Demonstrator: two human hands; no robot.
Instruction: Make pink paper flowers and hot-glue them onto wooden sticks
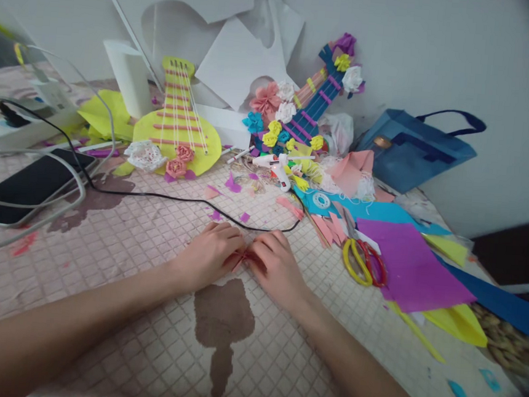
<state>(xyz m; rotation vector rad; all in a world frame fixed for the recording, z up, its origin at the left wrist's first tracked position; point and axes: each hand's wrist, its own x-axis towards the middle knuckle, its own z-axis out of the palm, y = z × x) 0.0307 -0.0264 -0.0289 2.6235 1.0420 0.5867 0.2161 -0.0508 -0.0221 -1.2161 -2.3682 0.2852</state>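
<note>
My left hand (213, 253) and my right hand (275, 264) meet over the middle of the quilted table cover. Between their closed fingertips is a small strip of pink paper (239, 260), mostly hidden by the fingers. Beyond them stands a yellow paper guitar (173, 130) with white strings and pink paper roses. To its right leans a blue paper guitar (317, 107) with purple bands and paper flowers. A white glue gun (281, 174) lies in front of that one, and its black cord (190, 200) runs past just beyond my hands.
Yellow-handled and red-handled scissors (358, 262) lie right of my hands, beside a purple paper sheet (413, 267). A phone (24, 187) and a power strip (15, 130) sit at left among cables. A blue bag (417, 147) stands at the back right. White cut-out board (240, 54) leans on the wall.
</note>
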